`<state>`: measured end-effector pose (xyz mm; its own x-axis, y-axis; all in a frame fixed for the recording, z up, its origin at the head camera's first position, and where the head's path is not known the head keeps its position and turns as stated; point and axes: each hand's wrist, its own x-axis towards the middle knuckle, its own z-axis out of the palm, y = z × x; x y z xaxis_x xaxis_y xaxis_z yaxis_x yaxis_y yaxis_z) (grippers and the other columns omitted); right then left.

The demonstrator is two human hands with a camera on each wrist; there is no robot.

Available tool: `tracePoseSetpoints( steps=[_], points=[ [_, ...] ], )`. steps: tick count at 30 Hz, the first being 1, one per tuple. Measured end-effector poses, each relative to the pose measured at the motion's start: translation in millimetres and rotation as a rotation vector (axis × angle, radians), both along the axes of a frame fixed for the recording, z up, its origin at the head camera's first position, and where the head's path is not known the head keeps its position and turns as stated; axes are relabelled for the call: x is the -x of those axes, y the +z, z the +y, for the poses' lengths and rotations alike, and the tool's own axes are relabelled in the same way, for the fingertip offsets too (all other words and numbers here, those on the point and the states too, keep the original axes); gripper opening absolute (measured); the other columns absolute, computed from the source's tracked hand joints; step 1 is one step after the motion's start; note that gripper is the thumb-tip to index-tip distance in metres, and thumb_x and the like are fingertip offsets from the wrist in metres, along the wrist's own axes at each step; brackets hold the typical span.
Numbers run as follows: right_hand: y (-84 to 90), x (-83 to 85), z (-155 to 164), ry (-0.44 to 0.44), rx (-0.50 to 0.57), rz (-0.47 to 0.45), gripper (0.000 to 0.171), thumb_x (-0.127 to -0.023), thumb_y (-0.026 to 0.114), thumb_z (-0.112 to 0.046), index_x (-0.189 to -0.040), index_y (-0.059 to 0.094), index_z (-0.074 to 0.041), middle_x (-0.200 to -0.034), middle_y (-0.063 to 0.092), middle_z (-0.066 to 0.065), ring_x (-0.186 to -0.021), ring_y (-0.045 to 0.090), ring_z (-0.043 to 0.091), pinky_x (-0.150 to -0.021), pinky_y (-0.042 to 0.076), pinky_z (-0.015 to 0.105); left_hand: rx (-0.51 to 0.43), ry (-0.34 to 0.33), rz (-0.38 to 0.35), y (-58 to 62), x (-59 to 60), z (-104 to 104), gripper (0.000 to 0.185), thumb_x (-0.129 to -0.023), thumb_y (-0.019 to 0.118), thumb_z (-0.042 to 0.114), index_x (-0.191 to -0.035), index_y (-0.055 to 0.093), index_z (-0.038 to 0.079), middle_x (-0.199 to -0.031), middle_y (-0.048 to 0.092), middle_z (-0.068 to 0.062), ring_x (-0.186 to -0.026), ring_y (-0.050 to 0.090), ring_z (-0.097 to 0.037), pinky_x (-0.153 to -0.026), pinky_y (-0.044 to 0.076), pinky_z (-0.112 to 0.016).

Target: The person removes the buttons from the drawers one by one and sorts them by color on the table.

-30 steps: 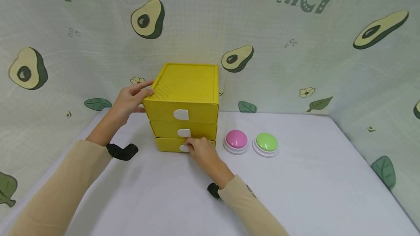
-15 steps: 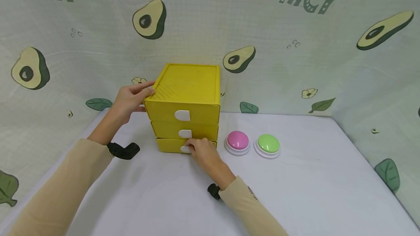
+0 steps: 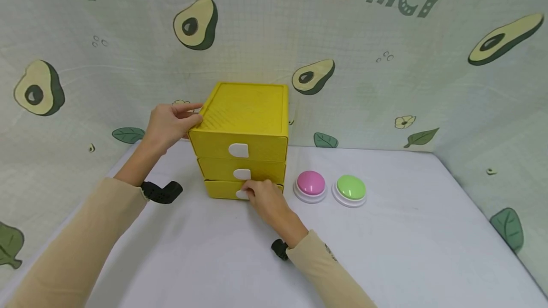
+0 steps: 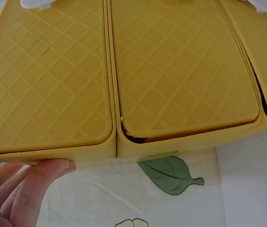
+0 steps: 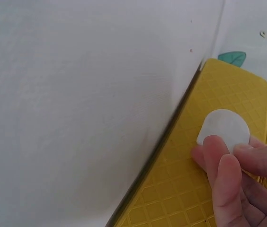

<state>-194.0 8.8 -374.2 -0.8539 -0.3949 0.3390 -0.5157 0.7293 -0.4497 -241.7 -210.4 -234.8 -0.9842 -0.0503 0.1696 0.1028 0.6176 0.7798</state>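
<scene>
A yellow three-drawer box [image 3: 237, 146] stands on the white table, each drawer front bearing a white tab handle. My left hand [image 3: 164, 125] rests against the box's upper left edge, its thumb and forefinger reaching to the top rim. In the left wrist view, the fingers [image 4: 29, 189] touch the box's side. At the bottom drawer [image 3: 222, 189], my right hand [image 3: 267, 201] pinches the handle [image 5: 224, 127] between thumb and fingers. All three drawers look pushed in, though the bottom one's exact position is hard to tell.
To the right of the box sit a pink push button [image 3: 310, 183] and a green push button [image 3: 350, 187], both on white bases. A cloth printed with avocados [image 3: 196, 24] hangs behind the table [image 3: 385, 241] and at its sides.
My left hand has risen slightly along the box's edge, and its lower fingers are less visible. My right hand keeps its pinch on the bottom handle. The drawers show no visible movement.
</scene>
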Motion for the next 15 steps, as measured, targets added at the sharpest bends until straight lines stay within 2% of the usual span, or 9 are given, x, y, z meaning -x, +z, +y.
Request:
tracePoseSetpoints(
  steps=[6, 15],
  points=[
    [-0.3, 1.1, -0.2, 0.001, 0.003, 0.001, 0.013, -0.089, 0.061, -0.011, -0.093, 0.073, -0.011, -0.079, 0.071, 0.002, -0.052, 0.047, 0.008, -0.049, 0.039, 0.013, -0.008, -0.005, 0.023, 3.2, -0.3, 2.0, 0.046, -0.087, 0.058, 0.021, -0.132, 0.054, 0.014, -0.114, 0.065, -0.017, -0.066, 0.064, -0.005, -0.061, 0.056, -0.023],
    [1.5, 0.3, -1.0, -0.011, -0.021, -0.012, 0.013, -0.089, 0.062, -0.011, -0.094, 0.073, -0.01, -0.083, 0.072, 0.002, -0.055, 0.053, 0.009, -0.05, 0.043, 0.013, 0.017, 0.006, 0.071, 4.3, 1.6, 4.5, 0.044, -0.085, 0.058, 0.016, -0.129, 0.057, 0.014, -0.107, 0.068, -0.017, -0.061, 0.063, -0.002, -0.057, 0.055, -0.021]
  ],
)
